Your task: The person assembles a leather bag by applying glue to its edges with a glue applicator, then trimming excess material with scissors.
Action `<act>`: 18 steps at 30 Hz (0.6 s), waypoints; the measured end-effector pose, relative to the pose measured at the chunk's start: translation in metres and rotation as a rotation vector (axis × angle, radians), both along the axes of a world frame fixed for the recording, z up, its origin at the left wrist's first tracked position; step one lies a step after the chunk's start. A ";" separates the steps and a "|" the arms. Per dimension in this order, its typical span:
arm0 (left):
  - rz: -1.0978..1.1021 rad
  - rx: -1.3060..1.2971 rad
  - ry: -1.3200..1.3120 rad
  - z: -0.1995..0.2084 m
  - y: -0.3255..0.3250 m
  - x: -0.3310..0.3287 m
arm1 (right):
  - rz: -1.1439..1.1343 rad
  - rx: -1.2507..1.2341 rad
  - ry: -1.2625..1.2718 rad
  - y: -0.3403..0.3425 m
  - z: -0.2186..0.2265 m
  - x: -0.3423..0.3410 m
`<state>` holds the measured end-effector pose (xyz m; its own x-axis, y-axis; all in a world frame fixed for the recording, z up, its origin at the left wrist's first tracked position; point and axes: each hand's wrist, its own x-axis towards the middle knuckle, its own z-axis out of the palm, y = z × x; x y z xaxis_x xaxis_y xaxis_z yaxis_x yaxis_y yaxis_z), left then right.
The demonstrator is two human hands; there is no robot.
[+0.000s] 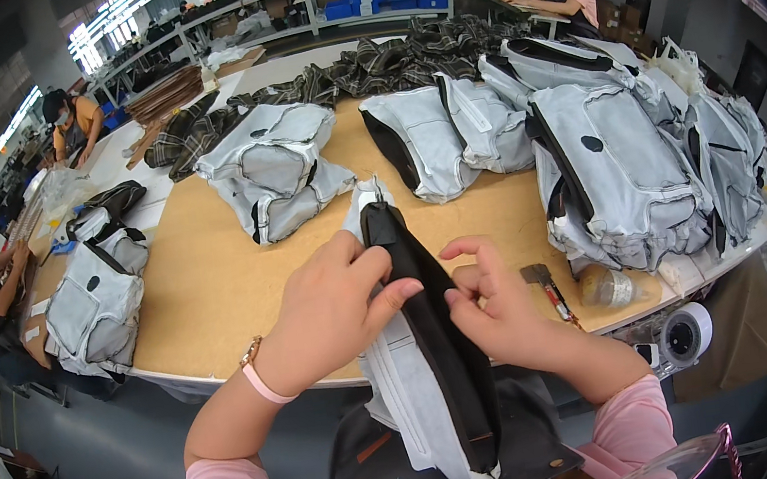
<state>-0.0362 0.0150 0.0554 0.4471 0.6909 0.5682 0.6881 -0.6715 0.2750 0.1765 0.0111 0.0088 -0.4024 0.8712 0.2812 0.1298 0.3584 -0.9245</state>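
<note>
Inspecting seam: left hand (337, 295) clamped around grey-and-black bag panel (425, 361), right hand (491, 308) pinching its black edge; next, likely working fingers along.

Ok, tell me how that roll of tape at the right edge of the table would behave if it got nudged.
The roll of tape is round and seems to sit on edge, so it would probably roll. It sits right at the rim of the table, so a push might drop it off. It looks small, so likely light.

Tan table (224, 291) bears grey bag pieces (273, 167) (stacked).
</note>
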 end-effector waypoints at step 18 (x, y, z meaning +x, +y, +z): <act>-0.297 -0.300 -0.226 0.003 0.069 0.001 | -0.142 0.390 -0.504 -0.020 0.040 0.019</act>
<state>-0.0353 0.0839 0.0587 0.5384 0.7003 0.4688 0.3790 -0.6981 0.6075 0.1958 -0.0087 0.0493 -0.4563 0.7976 0.3945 0.5843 0.6030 -0.5431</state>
